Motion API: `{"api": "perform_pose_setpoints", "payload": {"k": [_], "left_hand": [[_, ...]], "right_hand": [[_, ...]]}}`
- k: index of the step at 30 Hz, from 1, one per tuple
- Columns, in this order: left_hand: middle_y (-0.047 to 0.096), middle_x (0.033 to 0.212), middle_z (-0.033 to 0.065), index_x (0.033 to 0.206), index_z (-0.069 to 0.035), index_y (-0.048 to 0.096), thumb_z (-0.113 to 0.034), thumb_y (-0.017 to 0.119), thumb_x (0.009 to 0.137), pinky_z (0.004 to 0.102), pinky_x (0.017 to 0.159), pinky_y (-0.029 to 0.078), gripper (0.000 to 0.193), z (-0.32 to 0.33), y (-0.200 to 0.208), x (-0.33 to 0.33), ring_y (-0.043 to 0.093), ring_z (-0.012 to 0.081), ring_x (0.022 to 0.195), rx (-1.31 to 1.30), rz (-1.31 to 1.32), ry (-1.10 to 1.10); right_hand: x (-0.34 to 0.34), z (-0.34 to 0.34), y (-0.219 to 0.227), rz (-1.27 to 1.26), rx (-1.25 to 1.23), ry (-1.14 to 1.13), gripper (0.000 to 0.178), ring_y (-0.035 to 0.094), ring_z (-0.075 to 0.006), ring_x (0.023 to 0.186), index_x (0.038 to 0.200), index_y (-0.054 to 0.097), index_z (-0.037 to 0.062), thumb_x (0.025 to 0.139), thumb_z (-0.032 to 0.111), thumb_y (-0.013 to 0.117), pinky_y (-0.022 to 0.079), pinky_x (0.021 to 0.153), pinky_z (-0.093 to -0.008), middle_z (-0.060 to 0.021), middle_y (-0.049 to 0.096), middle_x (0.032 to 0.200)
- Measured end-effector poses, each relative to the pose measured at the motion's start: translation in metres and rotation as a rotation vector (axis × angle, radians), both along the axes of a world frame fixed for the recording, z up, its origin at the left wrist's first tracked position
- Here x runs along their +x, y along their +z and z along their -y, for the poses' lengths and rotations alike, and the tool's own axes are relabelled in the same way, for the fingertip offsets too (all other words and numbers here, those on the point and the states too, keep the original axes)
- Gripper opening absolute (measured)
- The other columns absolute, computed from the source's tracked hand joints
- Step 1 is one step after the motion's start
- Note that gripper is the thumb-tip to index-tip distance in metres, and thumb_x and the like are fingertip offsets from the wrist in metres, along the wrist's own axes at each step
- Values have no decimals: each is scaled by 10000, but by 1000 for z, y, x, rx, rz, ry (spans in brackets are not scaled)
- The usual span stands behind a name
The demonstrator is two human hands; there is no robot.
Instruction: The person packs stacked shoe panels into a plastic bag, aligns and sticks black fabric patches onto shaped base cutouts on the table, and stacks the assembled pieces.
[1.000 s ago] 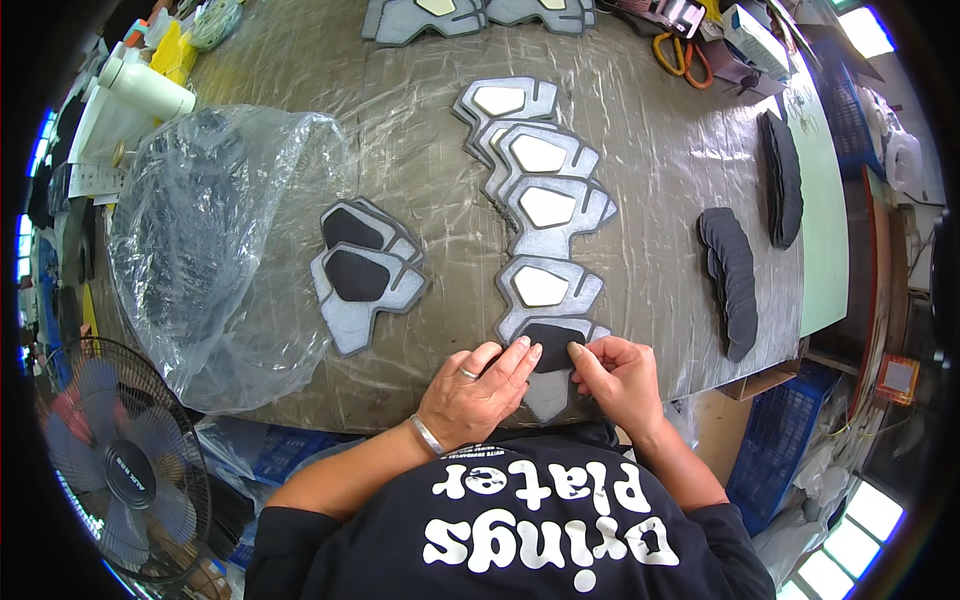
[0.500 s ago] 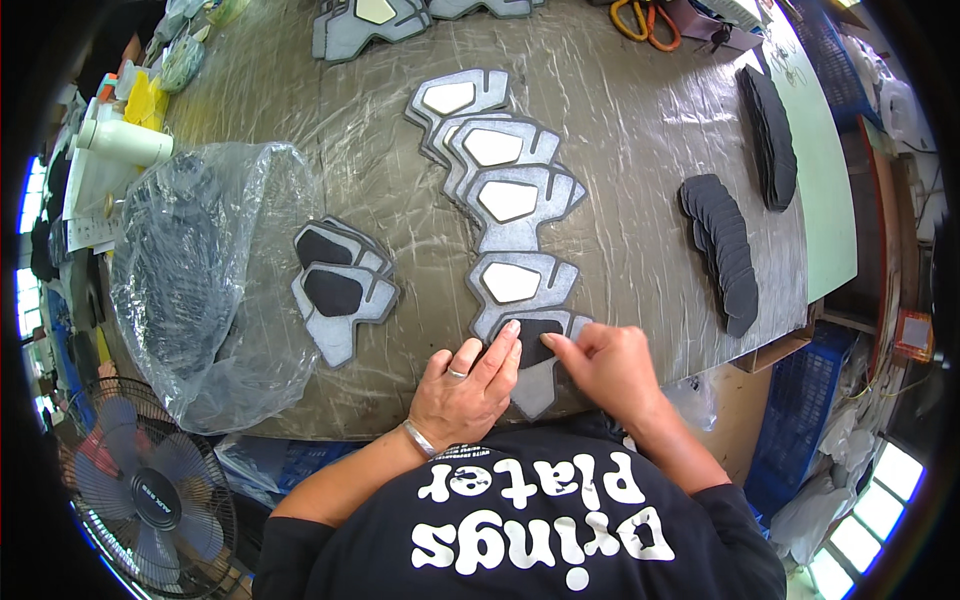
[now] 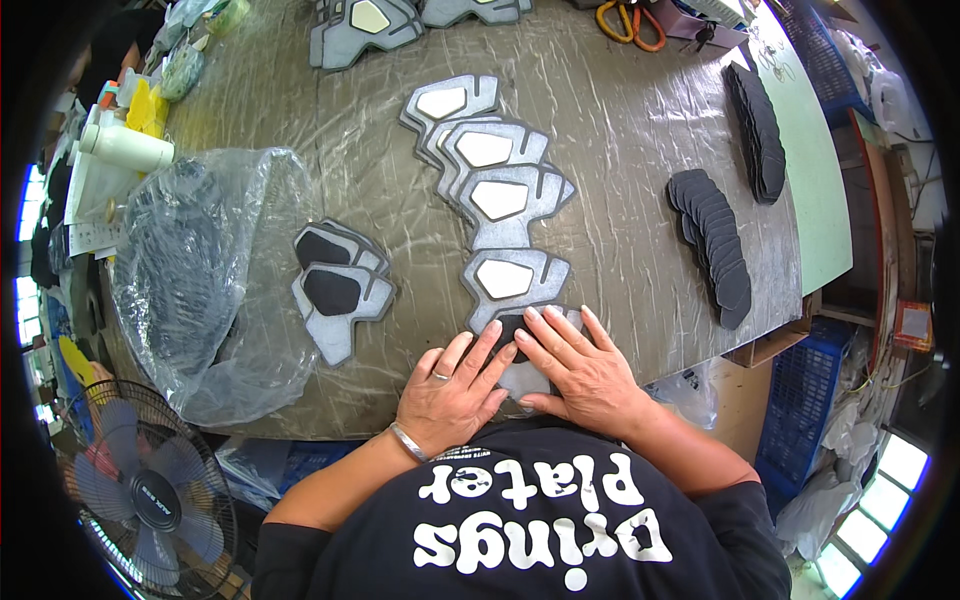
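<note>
A grey cut-out piece [image 3: 524, 380] with a black patch [image 3: 511, 326] lies at the table's near edge, largely covered by my hands. My left hand [image 3: 450, 392], with a ring and a bracelet, rests on its left side, fingers stretched out. Flat on the right side is my right hand [image 3: 582, 372], its fingers spread, the fingertips over the patch. Beyond them runs an overlapping row of similar grey pieces [image 3: 508, 235] bearing white patches [image 3: 498, 200]. To the left sits a small pile of grey pieces [image 3: 345, 325] with black patches [image 3: 330, 290].
Two fanned stacks of black patches [image 3: 712, 250] [image 3: 757, 135] lie at the right. A clear plastic bag [image 3: 270, 200] covers the table's left part, near a pale bottle [image 3: 135, 147]. Scissors [image 3: 620, 22] and more grey pieces [image 3: 345, 45] are at the far side. A fan [image 3: 150, 500] stands lower left.
My right hand has gone from a closed, pinching pose beside the black patch to lying flat over it. My left hand has shifted slightly left and down, its fingers more spread.
</note>
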State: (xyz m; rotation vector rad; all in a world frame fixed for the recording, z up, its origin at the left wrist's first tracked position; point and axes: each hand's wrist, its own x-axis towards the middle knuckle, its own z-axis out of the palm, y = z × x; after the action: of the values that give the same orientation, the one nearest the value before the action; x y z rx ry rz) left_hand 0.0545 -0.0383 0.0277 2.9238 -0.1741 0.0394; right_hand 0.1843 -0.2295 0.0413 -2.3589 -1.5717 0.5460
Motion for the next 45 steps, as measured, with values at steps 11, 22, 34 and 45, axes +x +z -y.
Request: {"api": "perform_pose_setpoints", "payload": {"k": [11, 22, 34, 45], "left_hand": [[466, 1476, 64, 1353, -201, 583, -396, 627, 873, 396, 991, 357, 520, 0, 0, -1, 460, 247, 1239, -1, 55, -3], [540, 1395, 119, 1221, -92, 662, -361, 675, 822, 430, 989, 383, 482, 1, -1, -4, 505, 266, 1245, -46, 148, 2], [536, 1339, 220, 1348, 4, 476, -148, 740, 834, 422, 1007, 434, 598, 0, 1, -7, 564, 320, 1187, -651, 296, 240], [640, 1117, 111, 1364, 35, 506, -67, 657, 896, 311, 833, 493, 502, -115, 21, -17, 621, 185, 938, -823, 179, 826]], "right_hand": [[-3, 6, 1, 37, -23, -36, 697, 315, -244, 1437, 1463, 433, 224, 861, 513, 633, 175, 1169, -561, -23, 361, 1550], [-17, 16, 4, 154, 85, -78, 559, 385, -248, 1381, 1343, 559, 198, 849, 422, 693, 231, 1141, -559, -38, 450, 1481], [12, -10, 22, -599, 287, -581, 335, 659, -226, 887, 1019, 585, 26, 786, 125, 804, 505, 806, -357, -115, 659, 954], [50, -38, 12, 36, 206, -386, 668, 468, -328, 1272, 1262, 553, 8, 713, 262, 836, 324, 1088, -424, -166, 510, 1357]]}}
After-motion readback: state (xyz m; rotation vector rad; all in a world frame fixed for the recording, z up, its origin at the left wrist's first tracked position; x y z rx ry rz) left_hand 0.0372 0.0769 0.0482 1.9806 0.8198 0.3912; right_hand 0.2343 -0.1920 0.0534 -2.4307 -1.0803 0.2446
